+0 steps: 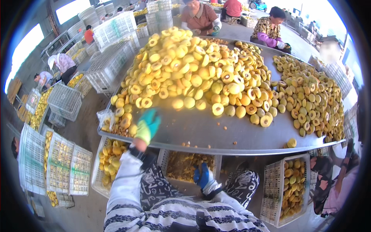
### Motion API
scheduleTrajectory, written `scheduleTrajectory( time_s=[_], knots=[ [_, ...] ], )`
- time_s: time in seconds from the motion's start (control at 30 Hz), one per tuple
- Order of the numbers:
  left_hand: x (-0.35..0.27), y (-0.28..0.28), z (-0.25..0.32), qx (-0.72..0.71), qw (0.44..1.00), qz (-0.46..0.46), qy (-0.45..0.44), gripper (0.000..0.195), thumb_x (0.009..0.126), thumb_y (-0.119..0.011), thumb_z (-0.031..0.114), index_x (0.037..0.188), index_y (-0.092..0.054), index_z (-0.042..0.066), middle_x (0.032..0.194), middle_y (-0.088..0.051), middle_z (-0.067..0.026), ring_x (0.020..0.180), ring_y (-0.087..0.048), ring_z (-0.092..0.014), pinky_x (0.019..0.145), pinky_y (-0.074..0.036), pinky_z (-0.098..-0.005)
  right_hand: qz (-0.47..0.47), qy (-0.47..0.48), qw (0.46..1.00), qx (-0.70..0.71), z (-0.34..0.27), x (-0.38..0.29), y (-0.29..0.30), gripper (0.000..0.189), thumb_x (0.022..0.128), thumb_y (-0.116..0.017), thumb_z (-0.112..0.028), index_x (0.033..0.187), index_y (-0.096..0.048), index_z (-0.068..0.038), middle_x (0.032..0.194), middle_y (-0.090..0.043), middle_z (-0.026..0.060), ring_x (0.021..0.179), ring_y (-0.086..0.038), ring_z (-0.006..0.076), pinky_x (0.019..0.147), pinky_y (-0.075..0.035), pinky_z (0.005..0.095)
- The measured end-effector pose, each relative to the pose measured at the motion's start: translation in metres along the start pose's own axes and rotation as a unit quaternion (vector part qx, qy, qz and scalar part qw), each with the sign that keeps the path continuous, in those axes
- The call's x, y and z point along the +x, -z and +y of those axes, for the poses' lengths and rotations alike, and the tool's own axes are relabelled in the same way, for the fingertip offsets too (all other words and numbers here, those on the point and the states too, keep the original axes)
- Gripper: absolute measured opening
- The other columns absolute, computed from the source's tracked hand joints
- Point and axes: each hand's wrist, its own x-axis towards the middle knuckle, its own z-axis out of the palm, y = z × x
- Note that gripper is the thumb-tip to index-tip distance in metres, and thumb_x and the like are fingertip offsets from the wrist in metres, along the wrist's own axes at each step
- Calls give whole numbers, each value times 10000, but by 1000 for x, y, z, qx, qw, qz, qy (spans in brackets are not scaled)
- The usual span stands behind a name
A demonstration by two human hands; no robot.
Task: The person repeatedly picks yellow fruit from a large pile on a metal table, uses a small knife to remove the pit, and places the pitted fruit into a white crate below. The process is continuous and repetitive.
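Observation:
A large heap of halved yellow stone fruit (pixel 179 66) lies on the metal table (pixel 185 127) before me. My left hand (pixel 148 124), in a green and yellow glove, is over the table's near left part, close to fruit pieces and a clear plastic bag (pixel 106 119). It is blurred, and whether it holds anything cannot be told. My right hand (pixel 203 177), in a blue glove, is low in front of my lap at a white crate (pixel 163 162) holding brownish-yellow scraps. Its fingers are curled, perhaps round a small thing that is too unclear to name.
White plastic crates of fruit stand by the table at left (pixel 97 174) and right (pixel 279 188). Two people sit at the far side, and another person is close at the right edge. A second, greener fruit heap (pixel 313 95) covers the table's right end. Stacked crates (pixel 107 66) stand left.

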Motion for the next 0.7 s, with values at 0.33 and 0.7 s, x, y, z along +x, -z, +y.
scheduleTrajectory(
  time_s=[0.33,0.7],
  knots=[
    [84,-109,-11,-206,956,-128,166,365,812,-674,287,1104,-629,72,1079,-661,-140,947,-644,-308,810,-538,-412,-13,-38,979,-198,-25,-43,-65,475,933,-506,-542,988,-563,-73,648,-486,1,481,-440,123,442,-366,254],
    [-78,-32,67,-524,821,89,208,298,926,-612,301,1080,-647,48,846,-607,22,745,-600,-100,685,-503,-223,-150,130,902,-382,-26,-90,-140,323,985,-482,-414,940,-508,-95,659,-468,-21,480,-414,70,384,-324,237]
  ],
)
